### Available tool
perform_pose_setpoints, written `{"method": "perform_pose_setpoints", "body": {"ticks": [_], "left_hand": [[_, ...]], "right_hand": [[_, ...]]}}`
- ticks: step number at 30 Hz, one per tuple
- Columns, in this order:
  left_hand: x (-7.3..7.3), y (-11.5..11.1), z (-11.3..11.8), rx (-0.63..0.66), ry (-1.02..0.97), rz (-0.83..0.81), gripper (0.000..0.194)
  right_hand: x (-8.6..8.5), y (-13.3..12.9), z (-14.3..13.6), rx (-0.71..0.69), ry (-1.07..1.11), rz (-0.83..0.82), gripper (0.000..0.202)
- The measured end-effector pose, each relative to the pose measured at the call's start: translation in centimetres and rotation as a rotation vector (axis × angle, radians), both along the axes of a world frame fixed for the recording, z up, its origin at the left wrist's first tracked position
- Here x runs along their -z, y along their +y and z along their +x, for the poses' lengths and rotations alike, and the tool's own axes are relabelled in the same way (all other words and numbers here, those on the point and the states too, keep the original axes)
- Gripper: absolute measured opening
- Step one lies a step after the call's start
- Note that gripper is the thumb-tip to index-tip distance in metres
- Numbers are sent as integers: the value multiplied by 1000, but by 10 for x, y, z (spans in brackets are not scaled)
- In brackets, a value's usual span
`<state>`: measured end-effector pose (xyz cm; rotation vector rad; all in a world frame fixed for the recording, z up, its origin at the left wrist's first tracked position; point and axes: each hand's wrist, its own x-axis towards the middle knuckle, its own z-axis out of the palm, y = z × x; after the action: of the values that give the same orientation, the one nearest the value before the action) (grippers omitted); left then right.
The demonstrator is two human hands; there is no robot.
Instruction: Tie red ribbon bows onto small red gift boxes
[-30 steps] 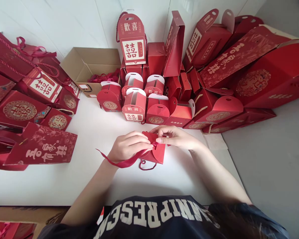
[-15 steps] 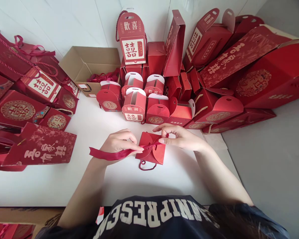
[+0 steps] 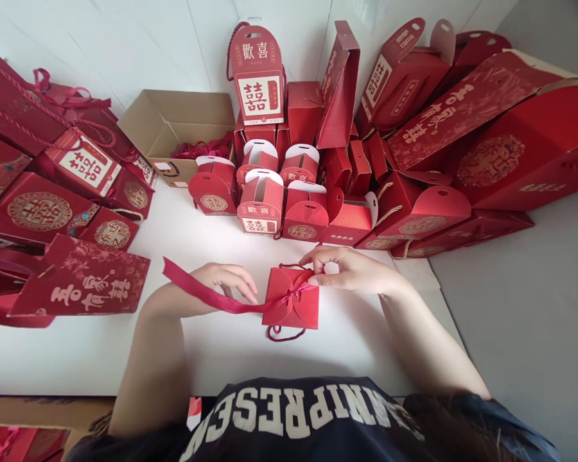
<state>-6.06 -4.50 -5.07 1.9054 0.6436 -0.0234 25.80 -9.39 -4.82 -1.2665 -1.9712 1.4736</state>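
A small red gift box [image 3: 278,290] with curved top flaps lies on the white table, dark red cord handles showing at its far and near sides. A dark pink ribbon [image 3: 212,296] is knotted at the middle of its top, with a long tail reaching left. My right hand [image 3: 343,269] pinches the ribbon's other end at the box's upper right. My left hand [image 3: 224,280] is behind the ribbon tail, left of the box. Its fingers are apart and hold nothing.
Small red handled boxes [image 3: 261,202] stand in rows behind the work spot. An open cardboard carton [image 3: 192,112] holding ribbons sits behind left. Larger red boxes [image 3: 491,160] are piled at right, and red gift boxes [image 3: 41,208] are stacked at left. A grey wall [image 3: 525,308] bounds the right.
My left hand has let go of the ribbon tail and drawn back to the left. The tail now hangs loose. My right hand still pinches its end.
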Motion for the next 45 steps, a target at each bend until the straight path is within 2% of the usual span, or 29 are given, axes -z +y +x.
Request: {"method": "perform_pose_setpoints", "body": {"ticks": [1,2,4,6,7,8,9,11,13,15,17,20,23,27,30,33,36,40,45], "left_hand": [[4,3,-6,-70,42,-28,21],[8,6,-10,-194,64,-23,24],[16,10,-14,-445,66,60,29],[20,11,-11,-649,-21,173,32],[21,11,-7,-691,-111,197,32],[20,10,-4,-670,-224,177,35],[20,9,0,-589,-338,115,43],[17,7,8,-346,-418,-48,62],[13,3,15,-203,-250,-121,64],[10,-2,19,-188,8,-98,53],[6,-7,23,-167,168,-101,47],[1,-12,26,-88,228,-160,43],[-4,-13,29,-15,159,-227,36],[-10,-14,28,-102,26,-358,29],[-11,-17,26,-149,114,-406,31],[-11,-21,31,-169,182,-314,37],[-8,-24,42,-219,104,-226,42],[-5,-27,51,-254,-67,-53,44],[-5,-29,48,-244,-203,137,38]], "right_hand": [[-1,0,0,3,-5,2,28],[-1,-1,1,2,-7,2,28],[-2,-2,2,-8,-2,-4,28],[-2,-3,2,-12,-9,-2,29],[-1,-3,2,-13,-19,1,29],[-1,-3,2,-15,-31,4,30],[0,-4,2,-15,-43,7,31],[1,-4,3,-16,-56,16,32],[2,-4,3,-18,-56,34,31],[2,-4,2,-20,-51,57,30],[2,-4,2,-20,-49,81,29],[0,-4,1,-19,-45,104,28],[-2,-5,2,-16,-37,138,25],[-8,-8,4,-14,-50,212,27],[-11,-10,4,-30,-75,188,30],[-10,-10,-1,-41,-75,100,34],[-7,-11,-5,-52,-101,71,39],[-7,-16,-9,-49,-178,170,33],[-15,-27,-16,56,-273,296,28]]}}
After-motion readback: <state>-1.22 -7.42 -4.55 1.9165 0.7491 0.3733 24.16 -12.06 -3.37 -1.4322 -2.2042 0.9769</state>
